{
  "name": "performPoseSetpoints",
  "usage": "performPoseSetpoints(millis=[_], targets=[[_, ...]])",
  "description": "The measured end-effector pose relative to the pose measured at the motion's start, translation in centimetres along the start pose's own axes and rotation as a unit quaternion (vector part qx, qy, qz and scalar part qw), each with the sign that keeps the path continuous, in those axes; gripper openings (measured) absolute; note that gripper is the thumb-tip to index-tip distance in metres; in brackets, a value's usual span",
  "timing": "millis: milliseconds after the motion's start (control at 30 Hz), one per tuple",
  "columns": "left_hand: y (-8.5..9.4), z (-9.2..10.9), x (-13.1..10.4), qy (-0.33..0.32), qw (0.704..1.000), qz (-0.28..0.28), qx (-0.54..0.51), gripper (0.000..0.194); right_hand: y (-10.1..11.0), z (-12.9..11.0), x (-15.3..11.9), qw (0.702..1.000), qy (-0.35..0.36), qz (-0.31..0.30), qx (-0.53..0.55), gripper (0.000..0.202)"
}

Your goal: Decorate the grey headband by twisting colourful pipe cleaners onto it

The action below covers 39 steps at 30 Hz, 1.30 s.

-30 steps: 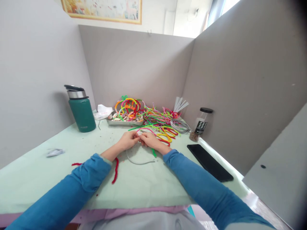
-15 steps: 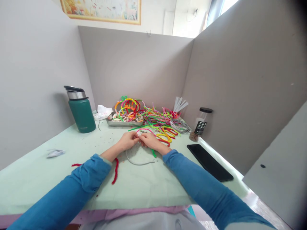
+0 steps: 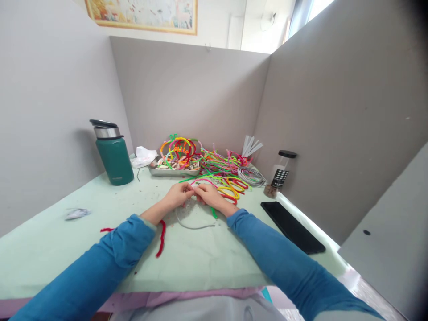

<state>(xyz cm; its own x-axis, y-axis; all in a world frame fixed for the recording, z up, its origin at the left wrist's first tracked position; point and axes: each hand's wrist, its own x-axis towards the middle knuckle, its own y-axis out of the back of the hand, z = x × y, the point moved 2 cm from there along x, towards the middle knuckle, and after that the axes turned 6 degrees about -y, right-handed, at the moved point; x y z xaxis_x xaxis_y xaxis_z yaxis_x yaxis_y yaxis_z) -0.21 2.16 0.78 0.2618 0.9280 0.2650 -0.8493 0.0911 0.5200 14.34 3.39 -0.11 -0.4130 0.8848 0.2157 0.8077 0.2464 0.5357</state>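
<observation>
We see the left hand and right hand closed in a pinch, on what we cannot tell, and the grey wire, curving over the table just nearer to us, may bend, we fear, if either hand sinks onto it.

Wire before tray — flask left, phone right.
</observation>
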Motion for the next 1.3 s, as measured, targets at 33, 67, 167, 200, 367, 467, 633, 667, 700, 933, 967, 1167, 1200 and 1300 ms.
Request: performPoseSetpoints(millis=[33, 67, 167, 200, 367, 467, 633, 667, 700, 933, 967, 1167, 1200, 1300], targets=[[0.0, 0.1, 0.0, 0.004, 1.000, 0.000, -0.003, 0.023, 0.0, 0.0, 0.0, 1.000, -0.001, -0.003, 0.001, 0.028], [0.0, 0.1, -0.1, 0.008, 1.000, 0.000, -0.006, 0.024, 0.0, 0.0, 0.0, 1.000, -0.001, -0.007, 0.002, 0.026], [-0.1, 0.2, -0.1, 0.018, 1.000, -0.001, -0.018, 0.025, 0.1, -0.1, -0.1, 1.000, -0.001, -0.015, 0.006, 0.022], [-0.1, 0.3, -0.2, 0.021, 1.000, 0.000, -0.021, 0.025, 0.1, -0.1, -0.1, 1.000, -0.001, -0.017, 0.007, 0.022], [0.0, 0.3, -0.2, 0.028, 0.999, 0.002, -0.032, 0.029, 0.1, -0.1, -0.1, 1.000, 0.000, -0.024, 0.011, 0.019], [-0.1, 0.3, -0.2, 0.035, 0.999, 0.000, -0.038, 0.030, 0.0, 0.1, 0.0, 1.000, -0.005, -0.024, 0.009, 0.020], [-0.2, 0.5, -0.3, 0.039, 0.998, -0.007, -0.043, 0.029, -0.2, 0.6, 0.4, 1.000, -0.014, -0.010, -0.013, 0.020], [-0.2, 0.7, -0.4, 0.041, 0.998, -0.008, -0.044, 0.029, -0.3, 0.7, 0.4, 1.000, -0.013, -0.009, -0.015, 0.020], [-0.2, 0.8, -0.4, 0.043, 0.998, -0.010, -0.045, 0.030, -0.3, 0.8, 0.5, 1.000, -0.012, -0.009, -0.016, 0.020], [-0.2, 1.0, -0.5, 0.048, 0.997, -0.012, -0.053, 0.027, -0.3, 0.8, 0.4, 1.000, -0.006, -0.015, -0.011, 0.022], [-0.2, 0.9, -0.5, 0.045, 0.997, -0.014, -0.056, 0.026, -0.2, 0.8, 0.3, 1.000, -0.006, -0.016, -0.008, 0.022], [-0.1, 0.3, -0.3, 0.029, 0.998, -0.019, -0.061, 0.022, -0.2, 0.8, 0.3, 1.000, -0.004, -0.016, -0.005, 0.022], [-0.1, 0.3, -0.3, 0.029, 0.998, -0.020, -0.061, 0.022, -0.2, 0.8, 0.3, 1.000, -0.004, -0.015, -0.008, 0.022], [-0.1, 0.4, -0.3, 0.021, 0.998, -0.022, -0.063, 0.023, -0.3, 0.8, 0.3, 1.000, -0.003, -0.012, -0.013, 0.022]])
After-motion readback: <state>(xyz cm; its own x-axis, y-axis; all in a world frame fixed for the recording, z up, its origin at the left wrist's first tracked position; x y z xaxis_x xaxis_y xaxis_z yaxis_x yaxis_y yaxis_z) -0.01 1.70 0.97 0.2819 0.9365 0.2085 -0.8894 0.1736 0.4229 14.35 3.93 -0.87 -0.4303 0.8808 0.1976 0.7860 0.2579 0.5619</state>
